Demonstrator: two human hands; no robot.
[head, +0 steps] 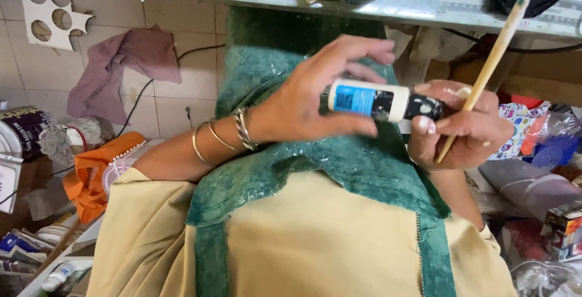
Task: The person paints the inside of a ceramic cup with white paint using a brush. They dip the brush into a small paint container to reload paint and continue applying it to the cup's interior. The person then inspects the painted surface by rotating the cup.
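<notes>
Left hand (303, 106) wrapped round white paint bottle (370, 100); right hand (461, 130) pinching black cap (424, 107), wooden brush handle (491, 60) tucked in fingers. Cap-twisting step, judging by grip; needs steady counter-hold.

left hand (303, 100): fingers curled, gripping | right hand (464, 127): closed, gripping

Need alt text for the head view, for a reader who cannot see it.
The left hand holds a small white bottle with a blue label sideways, while the right hand grips its black cap and a wooden stick. Below lies a lap in tan and green cloth.
</notes>
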